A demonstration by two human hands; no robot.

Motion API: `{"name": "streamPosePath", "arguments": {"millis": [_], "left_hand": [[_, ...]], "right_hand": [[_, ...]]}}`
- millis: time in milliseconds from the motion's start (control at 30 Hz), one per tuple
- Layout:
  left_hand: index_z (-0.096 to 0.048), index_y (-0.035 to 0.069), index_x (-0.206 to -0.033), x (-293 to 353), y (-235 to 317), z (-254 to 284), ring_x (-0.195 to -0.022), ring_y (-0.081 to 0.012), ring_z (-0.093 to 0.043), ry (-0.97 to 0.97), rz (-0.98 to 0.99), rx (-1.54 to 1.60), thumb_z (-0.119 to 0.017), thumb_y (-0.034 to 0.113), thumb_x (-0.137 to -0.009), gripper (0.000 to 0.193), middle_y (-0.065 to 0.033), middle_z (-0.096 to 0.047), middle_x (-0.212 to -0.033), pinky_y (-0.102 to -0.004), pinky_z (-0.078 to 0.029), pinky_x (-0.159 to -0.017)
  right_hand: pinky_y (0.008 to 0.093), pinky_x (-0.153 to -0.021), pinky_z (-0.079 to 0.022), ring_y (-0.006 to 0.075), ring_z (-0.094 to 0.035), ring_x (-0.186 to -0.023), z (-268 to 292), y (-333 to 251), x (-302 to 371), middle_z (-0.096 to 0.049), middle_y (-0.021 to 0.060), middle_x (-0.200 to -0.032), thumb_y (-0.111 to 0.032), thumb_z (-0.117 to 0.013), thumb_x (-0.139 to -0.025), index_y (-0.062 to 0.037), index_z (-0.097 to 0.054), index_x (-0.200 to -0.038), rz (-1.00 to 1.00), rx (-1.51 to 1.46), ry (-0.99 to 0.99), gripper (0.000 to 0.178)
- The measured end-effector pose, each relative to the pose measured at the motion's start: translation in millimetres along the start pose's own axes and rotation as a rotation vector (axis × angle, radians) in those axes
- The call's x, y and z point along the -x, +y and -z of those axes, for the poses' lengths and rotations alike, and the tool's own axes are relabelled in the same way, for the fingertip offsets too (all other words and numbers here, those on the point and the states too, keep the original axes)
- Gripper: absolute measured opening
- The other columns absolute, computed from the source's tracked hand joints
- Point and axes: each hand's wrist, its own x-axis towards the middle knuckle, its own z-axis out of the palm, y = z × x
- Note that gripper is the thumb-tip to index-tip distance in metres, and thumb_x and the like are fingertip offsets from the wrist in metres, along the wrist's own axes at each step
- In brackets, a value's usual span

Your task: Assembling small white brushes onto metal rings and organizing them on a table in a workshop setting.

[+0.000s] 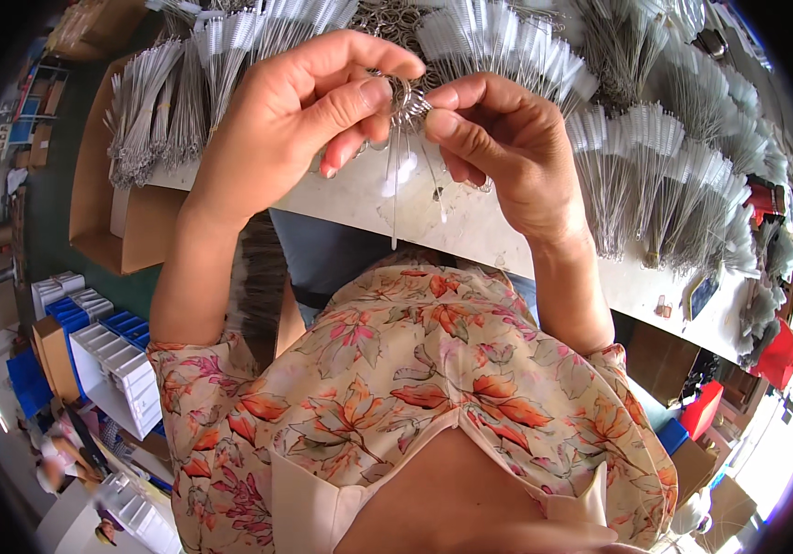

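Above the table's near edge, my left hand [309, 115] pinches a small cluster of shiny metal rings [408, 103] between thumb and fingers. My right hand [498, 134] meets it from the other side, thumb and forefinger closed on the right end of the same cluster. Below the rings hang a few thin wire stems [395, 198], one with a pale tip. Whether the stems are hooked onto the rings is too small to tell. Behind my hands lies a heap of metal loops [387, 20], partly covered by my left fingers.
Bundles of thin wire brushes with white bristles [636, 134] line the white table [341, 208], with more bundles at the left [152, 111]. A cardboard box [101, 222] stands beyond the table's left end. White and blue bins [120, 369] are at far left. A small dark object [703, 295] lies at right.
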Motion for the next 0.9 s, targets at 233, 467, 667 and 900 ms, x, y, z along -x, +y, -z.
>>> {"name": "streamPosePath", "arguments": {"millis": [233, 467, 667, 900], "left_hand": [[-0.062, -0.001, -0.095, -2, -22, -11, -0.091, -0.0163, -0.058, 0.237, -0.304, 0.046, -0.053, 0.014, -0.090, 0.018, -0.0111, -0.063, -0.096, -0.0285, -0.043, -0.084], [-0.062, -0.001, -0.095, -5, -36, -20, -0.104, -0.0258, -0.056, 0.224, -0.343, 0.680, -0.047, 0.015, -0.092, 0.022, -0.0130, -0.063, -0.102, -0.0373, -0.041, -0.093], [-0.065, -0.002, -0.090, -6, -22, -24, -0.089, -0.0179, -0.061, 0.402, -0.496, 0.578, -0.055, 0.012, -0.088, 0.017, -0.0135, -0.066, -0.094, -0.0294, -0.046, -0.085], [-0.060, 0.000, -0.090, -2, -7, -20, -0.062, -0.0083, -0.054, 0.469, -0.517, 0.297, -0.047, 0.024, -0.094, 0.027, -0.0047, -0.060, -0.073, -0.0202, -0.044, -0.058]], "right_hand": [[0.0186, -0.054, -0.044, 0.0058, -0.054, -0.062, -10, 10, -3, -0.060, 0.0022, -0.074, -0.009, -0.065, -0.083, 0.0001, -0.062, -0.092, 0.110, -0.096, 0.034, 0.013], [0.0220, -0.061, -0.048, 0.0099, -0.058, -0.066, -32, 31, -16, -0.061, 0.0026, -0.075, -0.007, -0.071, -0.076, -0.0028, -0.065, -0.085, 0.401, 0.083, 0.181, 0.012], [0.0260, -0.062, -0.047, 0.0142, -0.058, -0.068, -26, 9, -35, -0.062, 0.0038, -0.074, -0.011, -0.076, -0.069, -0.0048, -0.068, -0.082, 0.744, 0.503, 0.206, 0.017], [0.0220, -0.068, -0.043, 0.0094, -0.057, -0.074, -36, -40, -41, -0.062, 0.0055, -0.075, -0.007, -0.062, -0.082, 0.0022, -0.067, -0.078, 0.455, 0.532, 0.105, 0.011]]}}
